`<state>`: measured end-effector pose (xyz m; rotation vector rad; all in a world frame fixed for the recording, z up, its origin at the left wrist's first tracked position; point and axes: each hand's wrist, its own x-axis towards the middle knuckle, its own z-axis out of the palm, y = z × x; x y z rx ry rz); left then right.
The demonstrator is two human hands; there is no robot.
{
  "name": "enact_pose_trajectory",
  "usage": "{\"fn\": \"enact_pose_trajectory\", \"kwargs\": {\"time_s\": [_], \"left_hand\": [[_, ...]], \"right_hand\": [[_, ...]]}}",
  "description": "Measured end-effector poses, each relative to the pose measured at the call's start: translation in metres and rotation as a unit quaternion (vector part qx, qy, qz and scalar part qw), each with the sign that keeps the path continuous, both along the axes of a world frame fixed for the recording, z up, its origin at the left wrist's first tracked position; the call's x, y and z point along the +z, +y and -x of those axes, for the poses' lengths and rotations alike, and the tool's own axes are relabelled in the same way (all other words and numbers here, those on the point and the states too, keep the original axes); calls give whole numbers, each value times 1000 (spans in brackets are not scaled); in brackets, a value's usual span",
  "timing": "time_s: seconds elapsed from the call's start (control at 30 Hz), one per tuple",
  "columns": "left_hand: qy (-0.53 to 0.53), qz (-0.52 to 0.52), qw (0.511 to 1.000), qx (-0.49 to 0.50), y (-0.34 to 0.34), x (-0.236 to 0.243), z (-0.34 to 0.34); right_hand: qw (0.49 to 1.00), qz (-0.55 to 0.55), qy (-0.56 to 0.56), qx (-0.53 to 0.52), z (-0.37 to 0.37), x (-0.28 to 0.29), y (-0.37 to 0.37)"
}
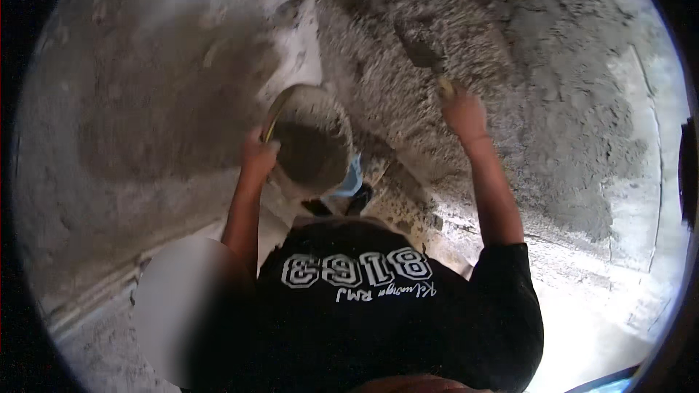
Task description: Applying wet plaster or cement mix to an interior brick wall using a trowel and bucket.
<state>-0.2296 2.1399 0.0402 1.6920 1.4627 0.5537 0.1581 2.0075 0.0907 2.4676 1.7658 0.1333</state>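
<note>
L hand (pixel 260 151) is closed on the near-side rim of a bucket (pixel 325 107); fingers narrow, thumb side twd the inside. Bucket lies just R of those fingers, tipped so its mouth shows, w/ wet mortar (pixel 309 154) pooled in the lower part, right beside the grip. R hand (pixel 464 115) is wrapped round the handle of a trowel (pixel 420 49); fingers shut abt the grip, indiv. ones too blurred to sep. Trowel's long axis runs fwd & L from the R fingers, blade at the far end, over the rough mortar coat on the wall (pixel 378 76). Can't tell if blade touches that coat or is a bit off it.

Key relation: bucket is well L of the R fingers & a little nearer the body, w/ a stretch of rough wall btwn; blade tip points ahead of the bucket, not into it. L hand is the nearer one to the mortar; R hand the nearer to the rough coat. Below bucket, past the L fingers to the R, a blue thing (pixel 351 182) shows, part hidden, nr dark shoes (pixel 360 201).
</note>
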Motion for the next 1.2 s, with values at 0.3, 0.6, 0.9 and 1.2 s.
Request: {"fn": "enact_pose_trajectory", "kwargs": {"time_s": [0.3, 0.6, 0.9, 1.2], "left_hand": [[-57, -45, 992, -101, 5, 27, -31], [49, -120, 975, -183, -5, 43, -56], [15, -188, 955, -229, -5, 25, -43], [44, -202, 965, -162, -5, 22, -12]], "right_hand": [[965, 81, 227, 105, 115, -14, -5], [958, 177, 182, 130, 165, -121, 19], [906, 201, 263, 264, 178, -135, 26], [738, -58, 618, 267, 182, -103, 38]]}}
